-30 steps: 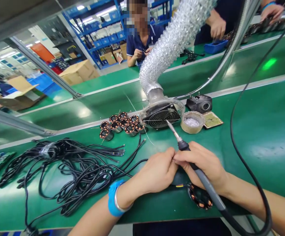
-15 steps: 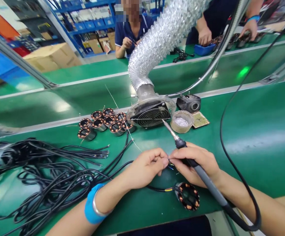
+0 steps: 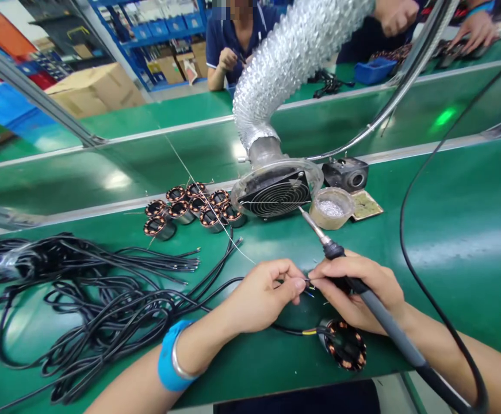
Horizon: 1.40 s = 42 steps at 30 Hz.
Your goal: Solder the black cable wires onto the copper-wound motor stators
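Note:
My left hand pinches the end of a black cable with thin coloured wires; a strand of solder wire runs up and left from it. My right hand holds a soldering iron, its tip pointing up and left near the fan. The right thumb and forefinger also pinch something tiny against the left fingertips, too small to make out. Below the hands a copper-wound stator ring lies on the green table, with a cable running from it.
Black cables cover the left side. Several stators stand behind them. A fume fan with a silver duct, a round tub and a sponge tray are ahead. Two people work across.
The whole view has shifted, so the table things and both hands appear slightly further right. Both hands keep their pinch. Across the table, a person's hand has lifted from the blue bin.

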Each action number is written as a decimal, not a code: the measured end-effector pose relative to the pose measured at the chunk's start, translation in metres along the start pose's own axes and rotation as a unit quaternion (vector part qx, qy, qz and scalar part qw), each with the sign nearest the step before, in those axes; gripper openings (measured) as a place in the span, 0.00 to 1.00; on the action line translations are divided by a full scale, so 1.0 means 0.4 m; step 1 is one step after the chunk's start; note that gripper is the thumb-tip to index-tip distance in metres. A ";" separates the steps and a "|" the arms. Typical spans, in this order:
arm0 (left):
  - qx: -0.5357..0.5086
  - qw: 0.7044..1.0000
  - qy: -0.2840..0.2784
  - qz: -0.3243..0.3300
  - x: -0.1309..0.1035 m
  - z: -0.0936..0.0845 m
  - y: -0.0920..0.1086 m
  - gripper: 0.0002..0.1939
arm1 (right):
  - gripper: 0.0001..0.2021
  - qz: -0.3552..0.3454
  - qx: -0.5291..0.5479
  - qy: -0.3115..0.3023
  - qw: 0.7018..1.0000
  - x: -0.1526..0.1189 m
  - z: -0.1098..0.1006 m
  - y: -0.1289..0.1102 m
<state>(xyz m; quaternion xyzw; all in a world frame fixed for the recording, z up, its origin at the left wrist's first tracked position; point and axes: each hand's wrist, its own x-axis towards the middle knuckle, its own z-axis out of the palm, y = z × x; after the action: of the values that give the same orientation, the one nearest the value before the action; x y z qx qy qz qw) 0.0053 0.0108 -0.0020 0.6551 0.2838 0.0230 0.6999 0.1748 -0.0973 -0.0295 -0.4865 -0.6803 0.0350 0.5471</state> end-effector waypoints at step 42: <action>0.065 0.988 0.138 0.017 0.020 0.028 -0.012 0.10 | 0.06 0.153 -0.058 0.131 0.978 -0.048 -0.066 -0.078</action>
<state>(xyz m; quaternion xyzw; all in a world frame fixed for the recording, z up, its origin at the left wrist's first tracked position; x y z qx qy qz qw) 0.0151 0.0034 -0.0097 0.6944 0.3672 0.1062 0.6096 0.1747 -0.1400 -0.0144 -0.6162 -0.5212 0.0143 0.5903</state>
